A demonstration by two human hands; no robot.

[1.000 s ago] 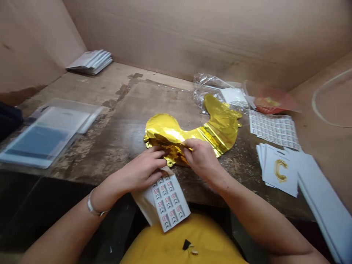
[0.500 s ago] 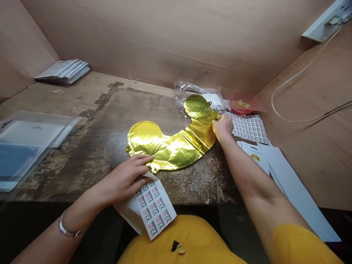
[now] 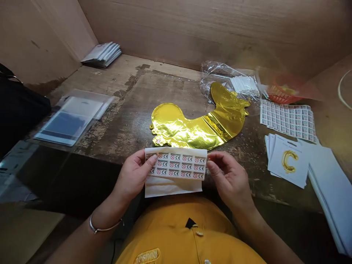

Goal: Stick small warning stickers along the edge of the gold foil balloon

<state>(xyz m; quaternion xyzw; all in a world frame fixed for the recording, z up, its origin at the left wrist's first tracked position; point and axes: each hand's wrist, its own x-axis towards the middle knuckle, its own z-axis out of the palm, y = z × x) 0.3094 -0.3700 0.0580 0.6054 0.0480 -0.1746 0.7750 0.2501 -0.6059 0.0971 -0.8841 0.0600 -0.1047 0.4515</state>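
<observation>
A white sheet of CE-mark stickers [image 3: 178, 165] is held level in front of my body, its lower part folded and hanging down. My left hand [image 3: 133, 176] grips its left end, thumb on top of the printed rows. At the right edge, the thumb and fingers of my right hand [image 3: 231, 179] are closed on the sheet's upper corner; whether a single sticker is lifted there I cannot make out. Just beyond the sheet a flat gold foil balloon [image 3: 189, 130], curved like a C, lies on the worn wooden table [image 3: 132, 117]. Neither hand touches the balloon.
On the right are more sticker sheets [image 3: 287, 119], cards [image 3: 290, 161] picturing a gold C balloon, a red basket [image 3: 282, 95] and white sticks [image 3: 244, 86] in clear plastic. Clear sleeves [image 3: 74, 119] lie left; a stack of packets [image 3: 103, 54] sits at the back left.
My right hand has left the balloon's far end and come back to the sticker sheet. My left hand has lifted and turned the sheet level. The view has shifted.
</observation>
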